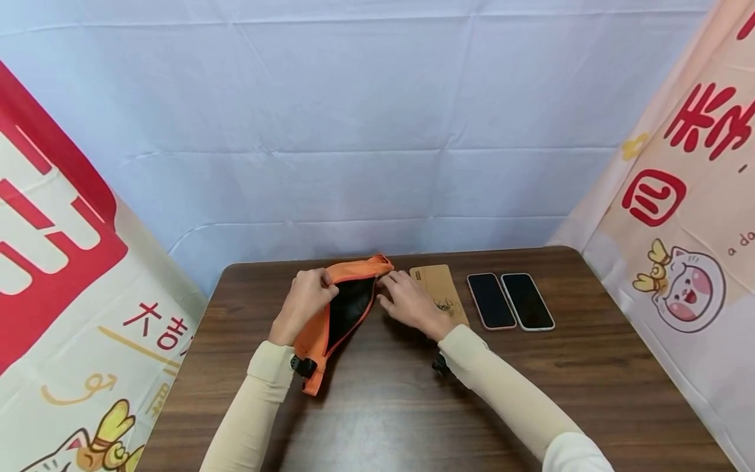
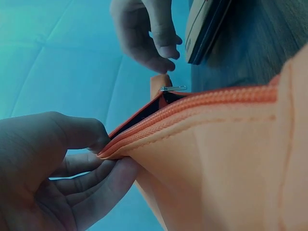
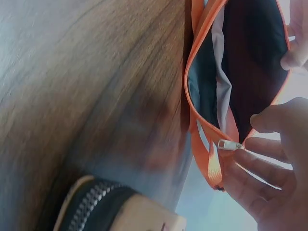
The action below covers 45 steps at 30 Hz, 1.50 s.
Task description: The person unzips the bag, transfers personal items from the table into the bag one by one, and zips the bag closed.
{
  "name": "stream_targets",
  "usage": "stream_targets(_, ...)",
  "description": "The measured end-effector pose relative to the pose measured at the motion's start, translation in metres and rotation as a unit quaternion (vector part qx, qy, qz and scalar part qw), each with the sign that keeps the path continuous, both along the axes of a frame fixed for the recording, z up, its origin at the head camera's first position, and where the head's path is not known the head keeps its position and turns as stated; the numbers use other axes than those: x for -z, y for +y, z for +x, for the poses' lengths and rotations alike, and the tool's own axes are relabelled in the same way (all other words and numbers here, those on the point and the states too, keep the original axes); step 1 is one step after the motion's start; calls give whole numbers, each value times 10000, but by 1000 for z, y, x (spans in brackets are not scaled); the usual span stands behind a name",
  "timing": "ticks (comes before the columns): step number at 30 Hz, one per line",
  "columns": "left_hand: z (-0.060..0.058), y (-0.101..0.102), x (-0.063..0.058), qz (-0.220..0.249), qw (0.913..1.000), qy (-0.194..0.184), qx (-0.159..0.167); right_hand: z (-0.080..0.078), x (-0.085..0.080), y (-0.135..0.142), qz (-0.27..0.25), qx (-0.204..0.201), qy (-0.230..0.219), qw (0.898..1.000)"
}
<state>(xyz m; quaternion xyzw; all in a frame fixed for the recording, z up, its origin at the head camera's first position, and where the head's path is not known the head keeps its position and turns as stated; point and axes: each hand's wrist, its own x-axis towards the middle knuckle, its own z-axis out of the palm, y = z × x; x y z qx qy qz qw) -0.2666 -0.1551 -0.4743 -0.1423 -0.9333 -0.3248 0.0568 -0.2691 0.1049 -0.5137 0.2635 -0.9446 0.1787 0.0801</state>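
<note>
An orange zip pouch stands on the table with its mouth wide apart, showing a dark lining. My left hand pinches one side of the zipped rim between thumb and fingers. Near the pouch's far end is my right hand, its fingers loosely bent beside the silver zipper pull. In the left wrist view those fingers hang just above the pull and hold nothing. The right wrist view looks into the pouch, where a pale edge of lining runs down the middle.
Right of the pouch lies a tan zip case with a dark print, partly under my right wrist. Beyond it, a phone with a pinkish edge and a white-edged phone lie side by side. Cloth hangs behind the brown table.
</note>
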Motion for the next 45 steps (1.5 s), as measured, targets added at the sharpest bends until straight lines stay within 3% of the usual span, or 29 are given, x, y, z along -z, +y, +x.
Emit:
stream_targets(21,-2,-2,2,-6,10000,-38,-70,-9,-9,33,-206,343,204,9990)
stream_targets(32,-2,-1,1,-32,9999,-40,-98,-11,-12,46,46,413,311,9987)
stream_targets(45,-1,-1,1,-35,9999,-17,-151,-14,-16,64,53,795,7,9968)
